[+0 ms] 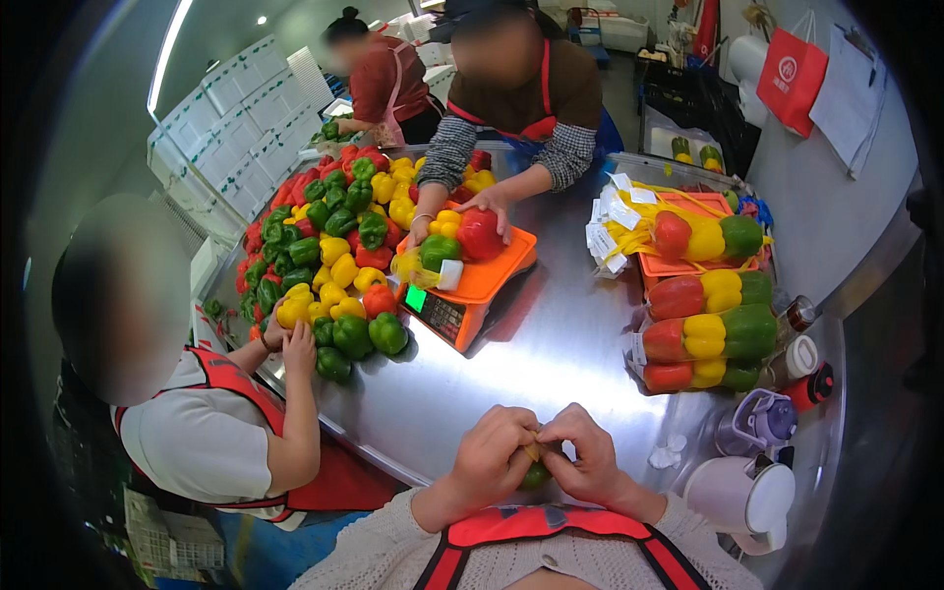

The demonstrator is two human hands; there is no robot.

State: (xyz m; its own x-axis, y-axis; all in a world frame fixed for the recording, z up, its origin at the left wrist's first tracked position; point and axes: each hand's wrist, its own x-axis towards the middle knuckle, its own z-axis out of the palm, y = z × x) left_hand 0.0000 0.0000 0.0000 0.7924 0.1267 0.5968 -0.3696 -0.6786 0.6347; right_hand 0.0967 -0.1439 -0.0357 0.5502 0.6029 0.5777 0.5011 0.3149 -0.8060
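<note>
Close to my body, at the table's near edge, my left hand and my right hand meet with fingers pinched together. Between them shows a small piece of yellow bunched material, perhaps the neck of a net bag; its kind is mostly hidden. Just under it a green bell pepper peeks out below my fingers, largely covered by them.
A heap of bell peppers covers the table's left. Across from me, a person's hands hold peppers on an orange scale. Another person handles peppers at left. Packed pepper trios, yellow net bags, bottles and a pitcher stand right.
</note>
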